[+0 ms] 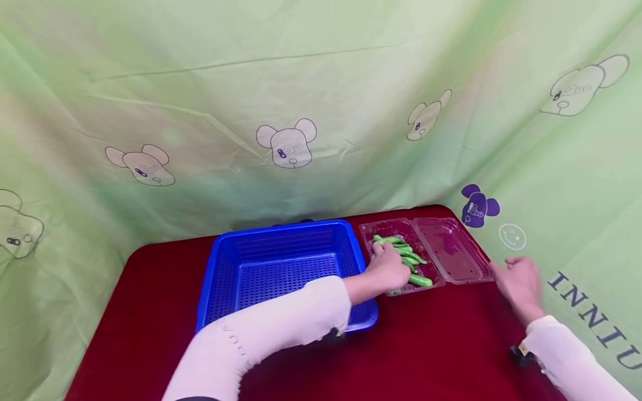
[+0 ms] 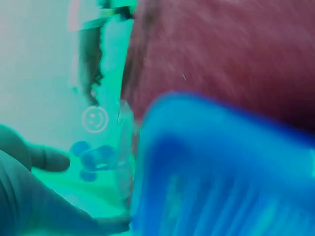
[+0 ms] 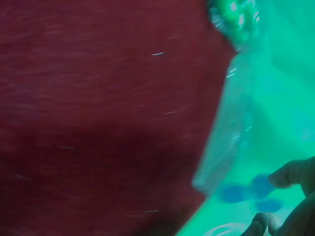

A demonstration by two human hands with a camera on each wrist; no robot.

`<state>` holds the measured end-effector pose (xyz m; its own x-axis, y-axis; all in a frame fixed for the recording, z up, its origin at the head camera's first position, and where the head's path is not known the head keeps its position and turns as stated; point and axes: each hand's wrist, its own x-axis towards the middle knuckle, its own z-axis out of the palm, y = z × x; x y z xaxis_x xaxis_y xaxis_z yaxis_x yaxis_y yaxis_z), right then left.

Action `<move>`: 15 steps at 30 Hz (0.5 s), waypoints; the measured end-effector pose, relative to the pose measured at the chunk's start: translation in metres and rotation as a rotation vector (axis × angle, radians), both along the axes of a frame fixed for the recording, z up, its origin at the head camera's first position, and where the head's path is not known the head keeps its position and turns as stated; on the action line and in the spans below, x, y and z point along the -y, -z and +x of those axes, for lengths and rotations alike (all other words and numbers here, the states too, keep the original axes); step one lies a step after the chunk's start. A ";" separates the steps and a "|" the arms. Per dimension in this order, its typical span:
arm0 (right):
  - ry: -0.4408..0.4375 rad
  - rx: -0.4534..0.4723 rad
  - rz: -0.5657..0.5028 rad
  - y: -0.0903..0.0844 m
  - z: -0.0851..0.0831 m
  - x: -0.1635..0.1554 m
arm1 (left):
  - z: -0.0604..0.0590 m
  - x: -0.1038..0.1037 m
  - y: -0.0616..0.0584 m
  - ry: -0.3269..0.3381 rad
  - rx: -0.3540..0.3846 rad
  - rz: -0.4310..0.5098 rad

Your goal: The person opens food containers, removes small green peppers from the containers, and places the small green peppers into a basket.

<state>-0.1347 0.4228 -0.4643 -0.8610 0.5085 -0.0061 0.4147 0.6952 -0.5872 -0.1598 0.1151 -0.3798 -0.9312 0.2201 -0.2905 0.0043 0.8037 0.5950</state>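
Your left hand [image 1: 390,268] reaches across the near right corner of the blue basket [image 1: 281,262] into a clear plastic clamshell box [image 1: 401,231] on the red table [image 1: 150,312]. The fingers rest on a pile of green pea pods [image 1: 408,259]; whether they grip any pod cannot be told, since the hand's back hides them. The pods lie in the box's left half, long axes running from about 10 o'clock to 4 o'clock, with one bright pod at the near end pointing toward 3 o'clock. The box's open lid [image 1: 453,250] lies flat at the pods' 3 o'clock. Your right hand [image 1: 519,281] hovers just off the lid's near right corner, fingers relaxed and holding nothing.

Only the head view shows the pods' layout. The blurred left wrist view shows the basket's rim [image 2: 221,162] close up; the right wrist view shows your loosely curled fingertips [image 3: 290,173] beside the lid's edge [image 3: 224,147].
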 end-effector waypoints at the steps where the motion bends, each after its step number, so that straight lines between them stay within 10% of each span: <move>1: -0.043 -0.032 0.020 -0.004 -0.004 0.006 | 0.003 0.013 -0.002 0.105 -0.059 -0.046; 6: -0.334 -0.222 0.152 -0.029 -0.032 0.041 | 0.020 0.092 -0.010 0.467 -0.323 -0.232; 15: -0.873 -0.220 0.411 -0.057 -0.084 0.093 | 0.036 0.242 -0.001 0.739 -0.408 -0.298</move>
<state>-0.2186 0.3299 -0.4077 -0.8956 -0.3784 0.2338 -0.4296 0.8722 -0.2340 -0.1242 -0.1265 -0.3783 -0.6250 0.7731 -0.1085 0.7479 0.6328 0.2005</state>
